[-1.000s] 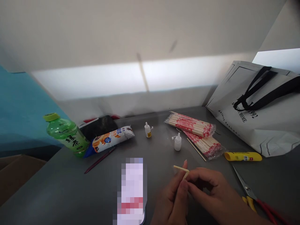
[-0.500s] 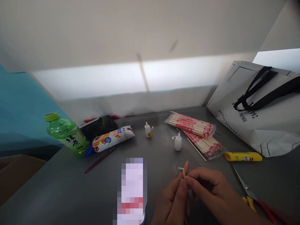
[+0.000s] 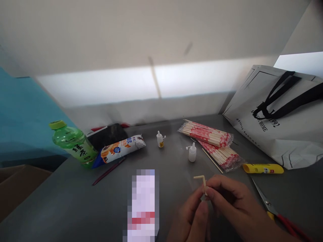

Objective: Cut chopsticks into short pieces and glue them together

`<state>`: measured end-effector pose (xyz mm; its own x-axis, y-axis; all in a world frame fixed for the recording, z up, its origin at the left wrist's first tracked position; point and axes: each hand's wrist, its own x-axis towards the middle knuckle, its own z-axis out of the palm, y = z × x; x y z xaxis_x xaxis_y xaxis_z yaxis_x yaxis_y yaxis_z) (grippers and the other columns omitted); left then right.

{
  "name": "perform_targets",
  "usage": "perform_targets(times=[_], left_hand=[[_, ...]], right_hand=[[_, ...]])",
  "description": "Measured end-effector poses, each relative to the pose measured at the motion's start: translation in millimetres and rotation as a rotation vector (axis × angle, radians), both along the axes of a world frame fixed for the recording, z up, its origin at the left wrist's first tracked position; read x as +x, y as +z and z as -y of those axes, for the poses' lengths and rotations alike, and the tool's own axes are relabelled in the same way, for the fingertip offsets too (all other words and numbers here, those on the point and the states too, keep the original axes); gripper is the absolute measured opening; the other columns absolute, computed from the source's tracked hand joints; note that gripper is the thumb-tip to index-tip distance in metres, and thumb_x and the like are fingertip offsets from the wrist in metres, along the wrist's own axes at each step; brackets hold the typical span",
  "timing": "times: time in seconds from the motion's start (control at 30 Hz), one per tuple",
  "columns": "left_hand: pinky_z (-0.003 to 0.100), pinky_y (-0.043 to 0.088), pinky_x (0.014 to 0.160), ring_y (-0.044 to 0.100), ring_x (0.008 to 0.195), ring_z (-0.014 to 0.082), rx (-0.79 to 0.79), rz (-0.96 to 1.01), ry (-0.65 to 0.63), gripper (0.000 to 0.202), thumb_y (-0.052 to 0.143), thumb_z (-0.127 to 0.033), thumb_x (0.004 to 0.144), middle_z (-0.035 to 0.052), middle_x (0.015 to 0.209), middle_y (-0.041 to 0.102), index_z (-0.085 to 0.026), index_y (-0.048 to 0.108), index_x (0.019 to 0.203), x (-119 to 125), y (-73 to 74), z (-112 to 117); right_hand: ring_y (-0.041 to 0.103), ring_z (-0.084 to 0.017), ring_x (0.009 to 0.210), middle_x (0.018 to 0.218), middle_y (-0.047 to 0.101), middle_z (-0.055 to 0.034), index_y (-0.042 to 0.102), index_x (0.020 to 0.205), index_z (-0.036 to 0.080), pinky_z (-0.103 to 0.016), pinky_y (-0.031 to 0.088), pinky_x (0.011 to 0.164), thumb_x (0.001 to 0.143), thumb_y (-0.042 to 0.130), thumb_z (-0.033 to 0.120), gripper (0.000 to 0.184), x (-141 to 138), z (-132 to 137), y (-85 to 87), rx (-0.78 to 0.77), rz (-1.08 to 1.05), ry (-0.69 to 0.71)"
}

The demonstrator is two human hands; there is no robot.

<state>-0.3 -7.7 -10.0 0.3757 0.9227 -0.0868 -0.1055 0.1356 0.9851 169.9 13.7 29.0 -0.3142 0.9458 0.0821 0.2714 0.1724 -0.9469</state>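
Low in the view, both my hands meet over the grey table (image 3: 63, 201). My right hand (image 3: 232, 205) pinches a small L-shaped piece of joined wooden sticks (image 3: 201, 181), whose short arm points left. My left hand (image 3: 194, 218) is curled beside it, its fingertips pressed against the lower end of the same piece. Two small white glue bottles (image 3: 192, 152) (image 3: 159, 139) stand just beyond my hands. Two packs of wooden sticks in red-printed wrap (image 3: 209, 134) lie behind them.
A green bottle (image 3: 73, 143), a snack packet (image 3: 121, 148), a dark pouch (image 3: 108, 134) and a dark red pen (image 3: 108, 171) are at the left. A yellow tube (image 3: 263, 168), red-handled scissors (image 3: 280, 218) and a white bag with black handles (image 3: 277, 117) are at the right. A blurred card (image 3: 143, 205) lies in front.
The stick piece has turned in my fingers: its long part now stands more upright and the short arm points left. Both hands shifted slightly to the right.
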Motion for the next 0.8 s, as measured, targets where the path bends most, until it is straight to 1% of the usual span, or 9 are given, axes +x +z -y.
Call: perform_targets(times=[0.07, 0.13, 0.27, 0.37, 0.47, 0.53, 0.7, 0.8], left_hand=[[0.026, 0.032, 0.053, 0.042, 0.049, 0.0113, -0.004, -0.003, 0.019, 0.079, 0.049, -0.076, 0.093, -0.0028, 0.056, 0.052, -0.015, 0.063, 0.140, 0.2, 0.2, 0.9], [0.025, 0.030, 0.052, 0.041, 0.050, 0.0114, -0.045, 0.033, 0.074, 0.076, 0.051, -0.075, 0.093, -0.0036, 0.056, 0.050, -0.015, 0.063, 0.138, 0.3, -0.6, 1.7], [0.022, 0.025, 0.050, 0.031, 0.052, 0.0085, -0.158, 0.210, 0.234, 0.069, 0.064, -0.070, 0.089, -0.0069, 0.065, 0.043, -0.021, 0.056, 0.137, 0.1, -3.3, 0.1], [0.020, 0.023, 0.050, 0.027, 0.052, 0.0067, -0.201, 0.262, 0.308, 0.061, 0.067, -0.067, 0.088, -0.0079, 0.071, 0.044, -0.026, 0.052, 0.130, 0.6, -4.0, -3.1], [0.019, 0.021, 0.049, 0.026, 0.051, 0.0063, -0.205, 0.269, 0.330, 0.057, 0.065, -0.068, 0.088, -0.0080, 0.072, 0.045, -0.026, 0.051, 0.124, 1.8, -3.3, -5.3], [0.019, 0.021, 0.048, 0.027, 0.050, 0.0063, -0.199, 0.266, 0.342, 0.057, 0.065, -0.070, 0.087, -0.0082, 0.071, 0.046, -0.026, 0.052, 0.122, 2.1, -2.0, -5.6], [0.018, 0.022, 0.050, 0.031, 0.053, 0.0061, -0.213, 0.274, 0.325, 0.053, 0.069, -0.070, 0.084, -0.0074, 0.071, 0.048, -0.025, 0.055, 0.110, 0.7, 2.0, -5.3], [0.019, 0.026, 0.052, 0.037, 0.057, 0.0074, -0.189, 0.268, 0.329, 0.049, 0.069, -0.069, 0.085, -0.0063, 0.073, 0.050, -0.024, 0.056, 0.102, 1.7, 1.3, -6.3]], right_hand=[[0.058, -0.016, 0.070, 0.078, 0.064, 0.0017, 0.069, 0.088, 0.025, -0.025, 0.050, 0.064, 0.103, 0.054, 0.043, 0.028, -0.2, -1.1, 1.7, -0.001, 0.001, 0.007], [0.057, -0.016, 0.071, 0.079, 0.063, 0.0017, 0.067, 0.089, 0.025, -0.026, 0.049, 0.065, 0.104, 0.052, 0.043, 0.028, -0.7, -2.0, 2.4, -0.012, 0.006, 0.025], [0.049, -0.015, 0.066, 0.077, 0.055, 0.0036, 0.065, 0.092, 0.025, -0.026, 0.044, 0.061, 0.104, 0.051, 0.045, 0.027, -1.5, -2.6, 2.3, -0.079, 0.013, 0.033], [0.049, -0.014, 0.064, 0.073, 0.051, 0.0052, 0.063, 0.090, 0.025, -0.026, 0.043, 0.061, 0.104, 0.051, 0.046, 0.028, -1.0, -2.6, 2.2, -0.129, -0.018, 0.066], [0.050, -0.013, 0.064, 0.071, 0.049, 0.0063, 0.061, 0.088, 0.025, -0.026, 0.043, 0.060, 0.105, 0.051, 0.047, 0.029, 0.0, -2.3, 2.6, -0.146, -0.034, 0.096], [0.051, -0.013, 0.065, 0.073, 0.051, 0.0058, 0.062, 0.089, 0.024, -0.026, 0.043, 0.061, 0.105, 0.051, 0.047, 0.030, 0.6, -1.9, 3.2, -0.150, -0.014, 0.111], [0.052, -0.014, 0.068, 0.078, 0.054, 0.0047, 0.063, 0.094, 0.024, -0.027, 0.044, 0.064, 0.105, 0.050, 0.049, 0.030, 0.6, -1.0, 4.0, -0.174, 0.067, 0.139], [0.052, -0.014, 0.071, 0.080, 0.055, 0.0043, 0.063, 0.095, 0.025, -0.027, 0.045, 0.066, 0.105, 0.049, 0.048, 0.029, -0.3, -1.1, 4.6, -0.170, 0.106, 0.146]])
